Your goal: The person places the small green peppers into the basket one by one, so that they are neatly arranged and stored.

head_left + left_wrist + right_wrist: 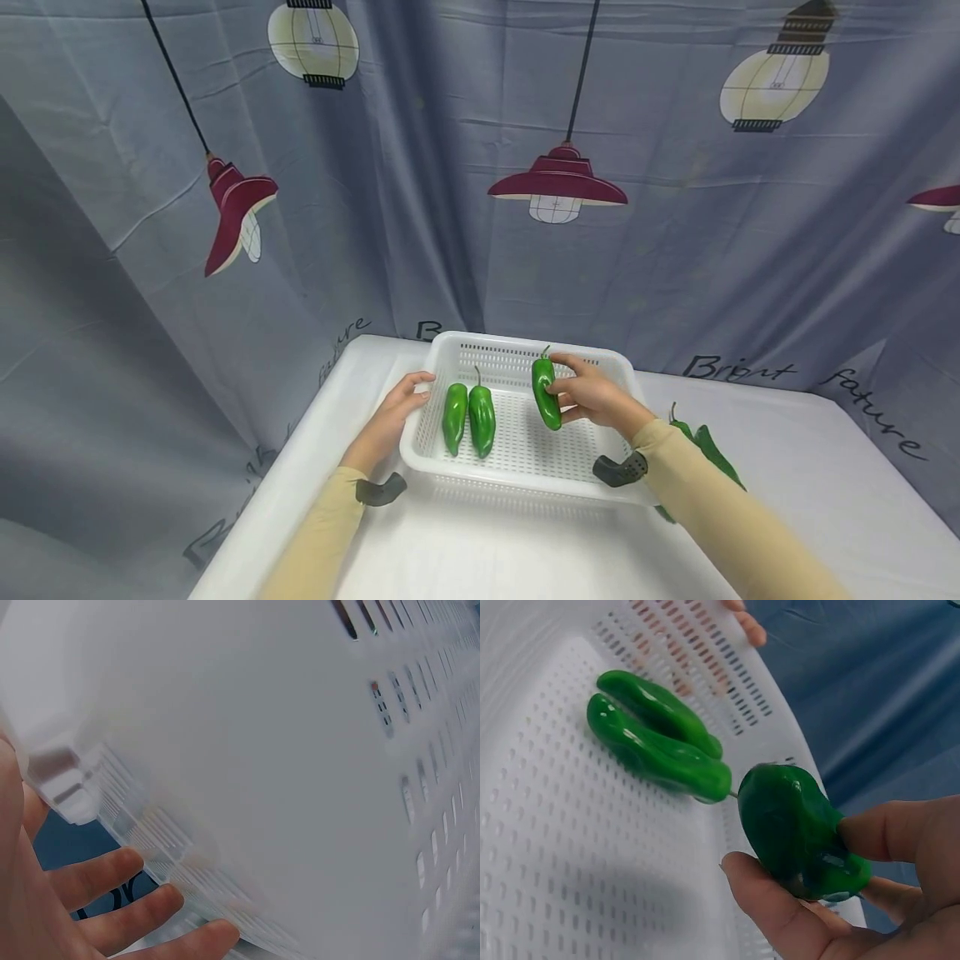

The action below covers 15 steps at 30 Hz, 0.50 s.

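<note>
My right hand point(588, 396) pinches a green pepper point(546, 392) above a white perforated basket point(517, 479). In the right wrist view, thumb and fingers press this pepper point(791, 825) from opposite sides, and its stem is hard to make out. Two more green peppers, a left one point(454, 418) and a right one point(482, 421), lie side by side on the left part of the basket floor. My left hand point(390, 421) rests against the basket's left rim. The left wrist view shows its fairly straight fingers point(112, 874) along the basket's outer side.
Right of the basket, more green peppers point(716, 454) lie on the white table point(480, 550), partly hidden by the right forearm. A grey-blue curtain point(420, 208) with printed lamps hangs behind and to the left of the table.
</note>
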Tool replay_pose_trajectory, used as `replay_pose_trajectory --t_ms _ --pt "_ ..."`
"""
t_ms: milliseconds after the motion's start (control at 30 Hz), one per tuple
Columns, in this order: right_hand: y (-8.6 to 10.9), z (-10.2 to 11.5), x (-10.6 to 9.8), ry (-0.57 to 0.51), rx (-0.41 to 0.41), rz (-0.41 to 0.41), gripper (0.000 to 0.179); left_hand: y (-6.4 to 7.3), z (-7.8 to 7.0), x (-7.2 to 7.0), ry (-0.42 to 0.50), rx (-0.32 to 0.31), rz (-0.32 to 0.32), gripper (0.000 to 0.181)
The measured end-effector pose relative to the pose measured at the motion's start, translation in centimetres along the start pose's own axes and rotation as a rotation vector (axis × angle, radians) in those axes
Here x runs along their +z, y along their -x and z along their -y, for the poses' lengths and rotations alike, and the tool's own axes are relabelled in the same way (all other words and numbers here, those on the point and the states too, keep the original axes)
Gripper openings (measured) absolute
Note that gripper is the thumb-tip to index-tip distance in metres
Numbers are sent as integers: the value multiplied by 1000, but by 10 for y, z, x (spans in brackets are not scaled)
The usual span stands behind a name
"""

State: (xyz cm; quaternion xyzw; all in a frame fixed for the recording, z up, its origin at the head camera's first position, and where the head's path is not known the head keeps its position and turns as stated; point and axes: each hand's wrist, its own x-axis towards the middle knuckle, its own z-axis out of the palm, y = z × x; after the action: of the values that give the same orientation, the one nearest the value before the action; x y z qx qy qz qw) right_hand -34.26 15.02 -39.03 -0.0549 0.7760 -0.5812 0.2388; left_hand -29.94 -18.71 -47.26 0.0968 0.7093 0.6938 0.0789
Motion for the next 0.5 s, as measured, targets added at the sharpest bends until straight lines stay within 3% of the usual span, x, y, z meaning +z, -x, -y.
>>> replay_pose_trajectory --t_ms 500 --pt "-15 -5 23 59 59 5 71 -2 2 -1 -13 4 2 38"
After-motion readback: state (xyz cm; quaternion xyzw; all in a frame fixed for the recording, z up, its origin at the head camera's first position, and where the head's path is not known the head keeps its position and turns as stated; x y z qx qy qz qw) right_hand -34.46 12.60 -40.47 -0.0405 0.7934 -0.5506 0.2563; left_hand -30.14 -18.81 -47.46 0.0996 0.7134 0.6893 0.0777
